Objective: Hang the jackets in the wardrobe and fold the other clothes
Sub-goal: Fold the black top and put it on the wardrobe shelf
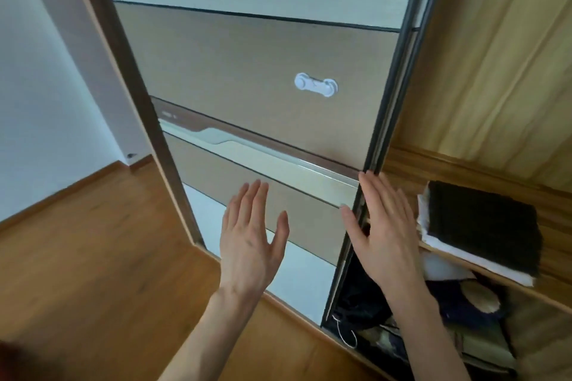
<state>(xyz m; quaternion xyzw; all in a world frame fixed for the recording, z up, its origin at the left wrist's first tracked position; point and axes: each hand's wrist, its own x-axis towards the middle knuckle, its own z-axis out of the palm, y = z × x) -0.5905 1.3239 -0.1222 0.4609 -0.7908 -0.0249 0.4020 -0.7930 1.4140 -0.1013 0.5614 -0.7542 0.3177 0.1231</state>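
Head view: both hands are raised with fingers straight, holding nothing. Left hand [252,241] hovers before the wardrobe's sliding door [247,77]; right hand [383,226] lies flat against the door's dark edge. Folded dark clothes [483,223] sit on a shelf [495,275] at three o'clock.

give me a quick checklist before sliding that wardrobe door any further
1. Both hands free of clothes: ok, left hand and right hand are open and hold nothing.
2. Right hand on the sliding door edge: ok.
3. Left hand touching the door: cannot tell.
4. Folded dark garment well back on its shelf: ok.
5. Dark clothes on the wardrobe floor beside the door edge: not ok, they may snag.
6. Child lock released: cannot tell.
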